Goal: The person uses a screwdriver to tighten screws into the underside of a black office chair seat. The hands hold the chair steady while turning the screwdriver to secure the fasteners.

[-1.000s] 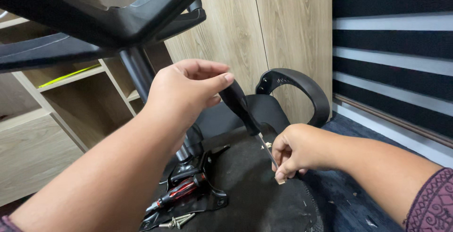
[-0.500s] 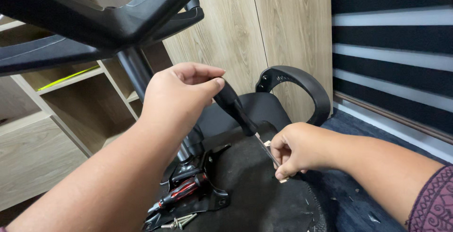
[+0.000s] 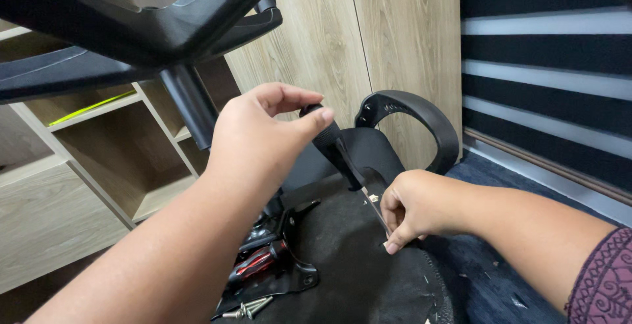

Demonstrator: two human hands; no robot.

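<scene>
My left hand (image 3: 260,139) grips the black handle of a screwdriver (image 3: 336,149), fingers wrapped round its top end. The shaft slants down and to the right to the underside of an upturned black office chair seat (image 3: 342,265). My right hand (image 3: 408,209) pinches the shaft close to its tip, fingers pressed on the seat's fabric edge. The tip itself is hidden behind my right fingers.
The chair's star base (image 3: 131,27) and column (image 3: 187,103) loom overhead at upper left. A black armrest loop (image 3: 421,116) stands behind my hands. A red-handled screwdriver (image 3: 257,261) and several loose screws (image 3: 247,307) lie on the seat mechanism. Wooden shelves are at left, striped blinds at right.
The view and both hands have barely shifted. My left hand has turned slightly on the screwdriver handle; my right hand stays at the shaft.
</scene>
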